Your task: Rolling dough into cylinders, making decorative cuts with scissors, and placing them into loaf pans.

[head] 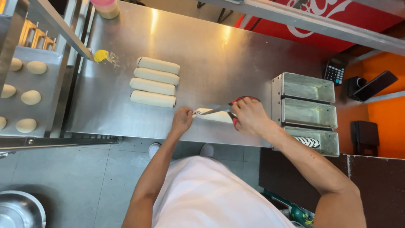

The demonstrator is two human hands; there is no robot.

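dough roll (215, 116) lies on the desk (202, 55); left hand (182, 119) pinches its end, right hand (249, 116) grips red scissors (230, 107) cutting it, near 4 rolls (154, 81).

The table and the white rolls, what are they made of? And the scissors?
The table looks like brushed steel: grey, with streaky shine from the lights. The rolls look like soft raw dough: pale, matte and smooth, though that is a guess from their look. The scissors have shiny metal blades and red handles, probably plastic, held in the right hand.
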